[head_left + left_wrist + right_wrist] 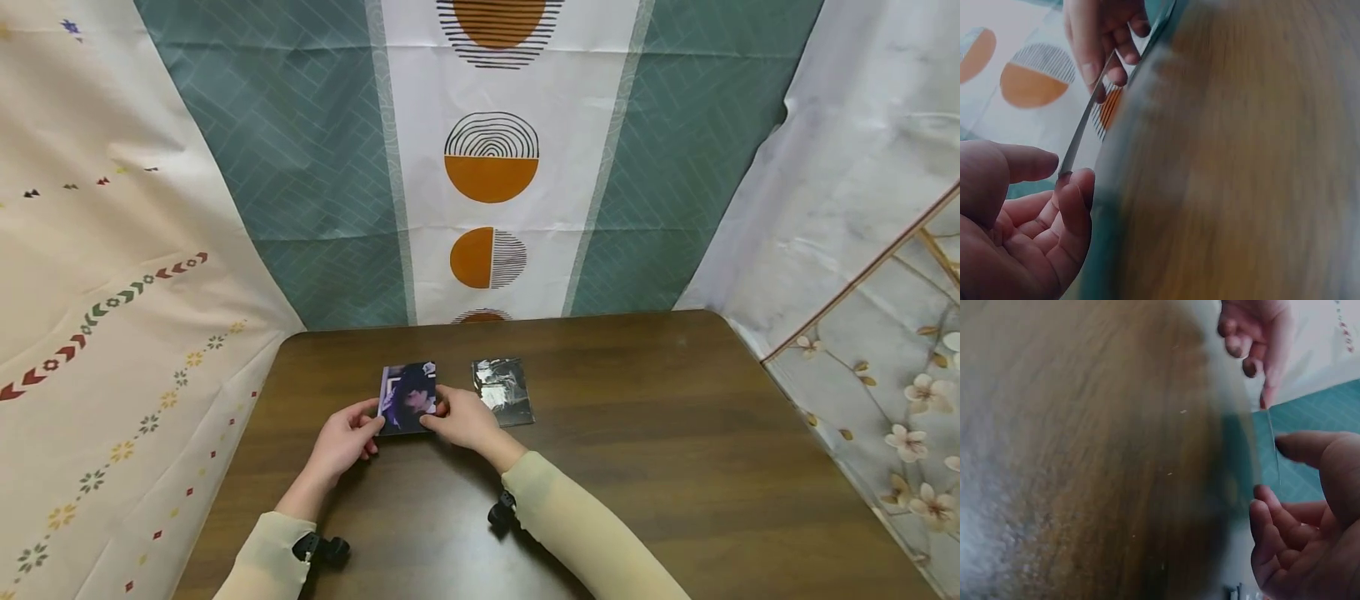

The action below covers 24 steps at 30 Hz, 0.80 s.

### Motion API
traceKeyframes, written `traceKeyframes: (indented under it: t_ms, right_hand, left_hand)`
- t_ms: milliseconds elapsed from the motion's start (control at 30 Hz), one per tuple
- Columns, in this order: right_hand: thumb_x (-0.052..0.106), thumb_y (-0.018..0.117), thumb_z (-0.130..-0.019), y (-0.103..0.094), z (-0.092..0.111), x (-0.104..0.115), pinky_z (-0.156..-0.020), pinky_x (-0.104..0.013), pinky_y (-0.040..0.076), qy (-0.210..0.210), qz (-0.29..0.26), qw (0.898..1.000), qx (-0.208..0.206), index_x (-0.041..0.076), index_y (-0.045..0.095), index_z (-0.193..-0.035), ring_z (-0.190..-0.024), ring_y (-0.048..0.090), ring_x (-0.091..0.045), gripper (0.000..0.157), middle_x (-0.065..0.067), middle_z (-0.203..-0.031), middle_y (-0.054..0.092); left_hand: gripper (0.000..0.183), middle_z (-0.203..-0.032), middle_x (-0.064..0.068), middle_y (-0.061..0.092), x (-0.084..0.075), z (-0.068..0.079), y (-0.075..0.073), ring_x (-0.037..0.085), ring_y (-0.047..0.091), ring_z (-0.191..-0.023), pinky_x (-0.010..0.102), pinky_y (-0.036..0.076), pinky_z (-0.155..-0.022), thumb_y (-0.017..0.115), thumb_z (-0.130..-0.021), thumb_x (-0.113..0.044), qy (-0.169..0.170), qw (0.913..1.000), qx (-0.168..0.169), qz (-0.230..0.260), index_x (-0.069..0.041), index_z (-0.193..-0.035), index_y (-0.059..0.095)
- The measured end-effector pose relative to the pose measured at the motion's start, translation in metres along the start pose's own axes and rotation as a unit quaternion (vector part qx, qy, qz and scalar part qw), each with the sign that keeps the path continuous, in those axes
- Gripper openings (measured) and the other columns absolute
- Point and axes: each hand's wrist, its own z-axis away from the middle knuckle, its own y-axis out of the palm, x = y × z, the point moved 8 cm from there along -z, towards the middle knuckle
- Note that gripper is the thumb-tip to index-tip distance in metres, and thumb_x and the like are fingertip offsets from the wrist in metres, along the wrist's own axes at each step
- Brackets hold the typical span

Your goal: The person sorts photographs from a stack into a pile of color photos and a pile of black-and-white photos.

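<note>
A thin picture card [407, 397], printed in purple with a dark-haired figure, is held up between my two hands. At its lower left corner my left hand [345, 440] pinches it between thumb and fingers. The right hand [467, 421] grips the opposite edge, with the thumb over the front face. Seen edge-on in the left wrist view, the card [1082, 128] is a narrow grey strip between the hands. To the right on the table lies a dark, glossy flat square [504, 392] with bright reflections, partly covered by the right hand.
The brown wooden table [637, 467] extends toward me and to the right. Behind it hangs a green and white cloth [318, 167] with orange circles. Patterned cloths [112, 350] also hang at both sides. Each wrist wears a small black camera [321, 550].
</note>
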Motion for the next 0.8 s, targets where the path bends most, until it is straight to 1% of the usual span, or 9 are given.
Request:
traceKeyframes:
  t_ms: [133,233,333,400,567,700,800]
  right_hand:
    - [0.046,0.083,-0.091,0.013,-0.009,0.007,-0.087,-0.032,0.055,-0.017,0.015,1.0,0.019,0.002,0.061,-0.149,-0.091,0.065,-0.008,0.076,0.008,-0.101,0.072]
    - [0.051,0.084,-0.088,0.02,-0.013,0.012,-0.093,-0.033,0.055,-0.029,0.021,0.999,0.031,0.001,0.059,-0.15,-0.102,0.067,-0.012,0.083,0.005,-0.108,0.073]
    - [0.056,0.085,-0.086,0.026,-0.016,0.016,-0.095,-0.034,0.054,-0.03,0.034,0.998,0.041,0.002,0.057,-0.152,-0.109,0.067,-0.016,0.09,0.002,-0.115,0.073]
    - [0.059,0.085,-0.084,0.03,-0.017,0.018,-0.097,-0.035,0.054,-0.026,0.048,0.998,0.044,0.004,0.056,-0.154,-0.113,0.066,-0.017,0.093,0.001,-0.119,0.072]
    - [0.062,0.084,-0.083,0.035,-0.018,0.019,-0.096,-0.035,0.055,-0.026,0.07,0.996,0.039,0.007,0.056,-0.154,-0.112,0.066,-0.016,0.095,0.002,-0.119,0.071]
    - [0.064,0.085,-0.082,0.038,-0.019,0.019,-0.09,-0.033,0.056,-0.03,0.088,0.995,0.032,0.008,0.057,-0.154,-0.106,0.066,-0.013,0.095,0.005,-0.116,0.069]
    - [0.065,0.084,-0.082,0.039,-0.019,0.018,-0.086,-0.032,0.056,-0.027,0.107,0.993,0.032,0.009,0.056,-0.155,-0.103,0.066,-0.012,0.096,0.004,-0.117,0.066]
  left_hand:
    - [0.048,-0.093,0.014,0.069,0.007,0.001,-0.015,0.023,0.065,-0.068,0.032,0.056,-0.057,0.07,-0.104,-0.017,-0.004,0.9999,-0.013,-0.004,0.001,-0.148,0.06]
    - [0.048,-0.094,0.013,0.068,0.011,0.002,-0.023,0.023,0.065,-0.072,0.031,0.056,-0.057,0.072,-0.104,-0.018,-0.005,0.9997,-0.022,-0.013,0.001,-0.146,0.062]
    - [0.047,-0.092,0.011,0.067,0.015,0.001,-0.03,0.023,0.064,-0.074,0.029,0.054,-0.059,0.074,-0.103,-0.019,-0.004,0.999,-0.03,-0.032,0.003,-0.143,0.064]
    - [0.047,-0.091,0.01,0.065,0.016,0.0,-0.033,0.022,0.061,-0.074,0.028,0.05,-0.059,0.075,-0.102,-0.02,-0.001,0.9983,-0.034,-0.047,0.004,-0.142,0.064]
    - [0.049,-0.094,0.009,0.062,0.016,-0.001,-0.037,0.02,0.052,-0.076,0.028,0.04,-0.059,0.074,-0.102,-0.022,0.002,0.9956,-0.038,-0.086,0.005,-0.142,0.064]
    - [0.049,-0.096,0.009,0.061,0.018,-0.001,-0.037,0.021,0.052,-0.076,0.029,0.04,-0.061,0.073,-0.102,-0.023,0.001,0.9939,-0.038,-0.104,0.003,-0.143,0.063]
    - [0.051,-0.096,0.009,0.061,0.019,-0.003,-0.036,0.021,0.052,-0.076,0.029,0.039,-0.061,0.075,-0.101,-0.022,0.002,0.9925,-0.039,-0.116,0.003,-0.143,0.063]
